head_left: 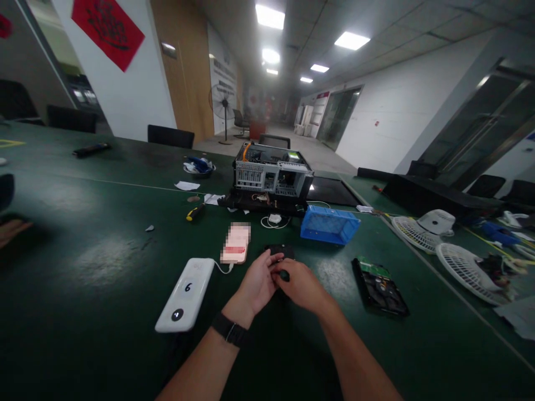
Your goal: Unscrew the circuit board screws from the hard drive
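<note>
My right hand [301, 283] is closed round a screwdriver [284, 275], of which only the dark, rounded handle end shows. Against it lies my left hand [258, 281], palm turned inward, fingers curled together at the front of the tool; what they pinch is hidden. Just beyond the fingers a flat black object [281, 249] rests on the green table, mostly covered by both hands. To the right sits a hard drive [382, 287] with a green circuit board. A phone [236, 243] is cabled to a white power bank [186, 295] on the left.
An opened computer case [271, 172] stands ahead, with a blue plastic bin [330, 225] at its right front. A yellow-black tool [195, 212] lies left. White fan grilles [468, 273] are at far right. Another person's hand [12, 231] shows at the left edge.
</note>
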The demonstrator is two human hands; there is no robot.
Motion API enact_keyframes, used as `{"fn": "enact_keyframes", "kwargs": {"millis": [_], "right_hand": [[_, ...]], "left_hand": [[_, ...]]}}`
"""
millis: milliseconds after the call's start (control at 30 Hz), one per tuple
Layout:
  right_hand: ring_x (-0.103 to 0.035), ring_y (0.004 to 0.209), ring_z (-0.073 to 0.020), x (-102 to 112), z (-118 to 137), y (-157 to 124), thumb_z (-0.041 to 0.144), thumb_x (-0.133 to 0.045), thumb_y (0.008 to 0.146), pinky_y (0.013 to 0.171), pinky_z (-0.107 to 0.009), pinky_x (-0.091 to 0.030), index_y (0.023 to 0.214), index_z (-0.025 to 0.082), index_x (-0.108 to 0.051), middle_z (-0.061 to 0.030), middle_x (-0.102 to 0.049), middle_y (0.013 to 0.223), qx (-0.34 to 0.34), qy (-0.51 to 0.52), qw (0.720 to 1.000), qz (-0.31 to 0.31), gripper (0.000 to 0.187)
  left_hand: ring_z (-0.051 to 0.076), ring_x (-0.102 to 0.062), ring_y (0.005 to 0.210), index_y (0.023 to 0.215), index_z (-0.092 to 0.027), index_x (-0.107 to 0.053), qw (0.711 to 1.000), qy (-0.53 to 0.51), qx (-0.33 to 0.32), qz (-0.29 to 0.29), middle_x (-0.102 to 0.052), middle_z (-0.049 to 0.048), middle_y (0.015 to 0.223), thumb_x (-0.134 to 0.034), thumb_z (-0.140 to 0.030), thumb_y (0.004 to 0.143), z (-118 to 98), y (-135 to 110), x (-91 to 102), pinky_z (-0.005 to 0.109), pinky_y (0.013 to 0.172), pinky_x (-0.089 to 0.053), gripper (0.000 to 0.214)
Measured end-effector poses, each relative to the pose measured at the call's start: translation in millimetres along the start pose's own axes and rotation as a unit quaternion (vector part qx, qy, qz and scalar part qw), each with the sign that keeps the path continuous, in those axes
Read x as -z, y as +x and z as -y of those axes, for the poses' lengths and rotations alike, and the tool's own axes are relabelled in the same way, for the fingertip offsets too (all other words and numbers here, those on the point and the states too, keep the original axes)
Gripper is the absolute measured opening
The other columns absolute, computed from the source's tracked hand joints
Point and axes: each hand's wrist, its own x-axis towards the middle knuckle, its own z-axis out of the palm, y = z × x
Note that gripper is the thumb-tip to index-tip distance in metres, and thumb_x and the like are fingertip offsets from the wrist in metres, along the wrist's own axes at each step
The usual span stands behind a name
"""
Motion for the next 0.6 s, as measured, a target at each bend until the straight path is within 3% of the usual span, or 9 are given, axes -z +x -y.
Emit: {"fn": "enact_keyframes", "kwargs": {"millis": [267,400,600], "right_hand": [[-0.062,0.076,-0.0127,1.9,-10.2,-0.1,0.014,-0.054,0.078,0.069,-0.021,-0.043,0.088,0.019,-0.068,-0.0005,-0.069,0.086,0.003,0.107,0.993,0.052,0.018],[-0.063,0.077,-0.0144,2.3,-6.8,-2.7,0.017,-0.057,0.077,0.067,-0.021,-0.044,0.085,0.02,-0.068,-0.001,-0.069,0.086,-0.02,0.097,0.995,0.03,0.014],[-0.063,0.079,-0.0156,7.9,-3.9,-6.7,0.018,-0.058,0.077,0.07,-0.022,-0.043,0.088,0.022,-0.069,-0.0007,-0.07,0.088,-0.01,0.084,0.996,0.034,0.017]], "left_hand": [[0.017,-0.062,0.075,0.1,-0.01,-0.061,0.999,0.043,-0.006,0.008,-0.064,0.0117,0.089,-0.046,-0.035,0.088,9.8,-6.1,-7.8,0.027,0.065,-0.05,0.032],[0.018,-0.062,0.082,0.099,-0.011,-0.062,0.999,0.045,-0.016,-0.003,-0.064,0.0118,0.095,-0.047,-0.032,0.088,11.2,-8.4,-11.0,0.027,0.069,-0.051,0.028],[0.017,-0.062,0.075,0.103,-0.012,-0.06,0.998,0.055,0.008,-0.006,-0.064,0.01,0.089,-0.047,-0.036,0.088,10.5,-9.6,-11.2,0.028,0.067,-0.051,0.031]]}}
